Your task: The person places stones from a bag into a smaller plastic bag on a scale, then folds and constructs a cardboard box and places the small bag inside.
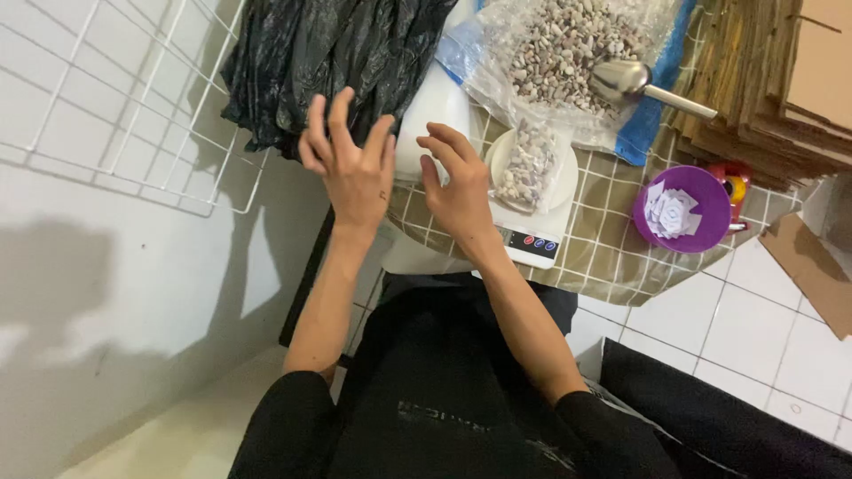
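1. Around me on the checked tablecloth (612, 239): a big clear bag of pebbly beans (568, 53) with a metal scoop (626, 80) lying on it, a purple bowl (682, 208) of folded paper slips near the table's front edge, stacked cardboard (763, 80), and a crumpled black plastic bag (328, 62) hanging past the far left corner.
2. The small clear pouch (525, 164), filled with mottled beans, lies on the white scale (537, 213) at the table's front edge.
3. My left hand (351, 164) and right hand (457, 186) hover with fingers spread wide, holding nothing, the right just beside the scale.
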